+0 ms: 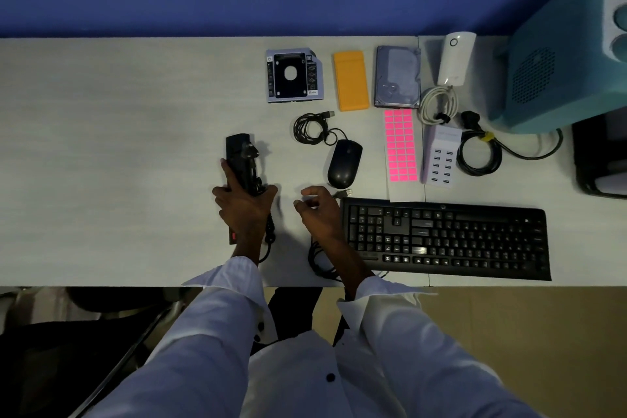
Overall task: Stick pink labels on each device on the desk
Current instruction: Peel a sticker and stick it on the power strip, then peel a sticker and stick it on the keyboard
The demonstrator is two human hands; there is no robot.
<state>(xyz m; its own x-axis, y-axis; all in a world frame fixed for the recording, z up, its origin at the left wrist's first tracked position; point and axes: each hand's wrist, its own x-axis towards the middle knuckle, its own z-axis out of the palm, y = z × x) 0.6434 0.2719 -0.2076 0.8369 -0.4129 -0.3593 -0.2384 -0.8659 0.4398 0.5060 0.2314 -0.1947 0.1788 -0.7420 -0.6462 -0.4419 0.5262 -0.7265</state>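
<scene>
The left hand [242, 204] is gripping the scanner [242, 163], the right hand [317, 210] is hanging loosely curled and empty, nearer the label sheet [400, 144] lying lengthwise up-right of the mouse [344, 163].

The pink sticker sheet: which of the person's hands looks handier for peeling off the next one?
Probably the right hand: it is free and lies nearer the pink sticker sheet, just past the mouse. The left hand is occupied, gripping the black handheld device.
</scene>
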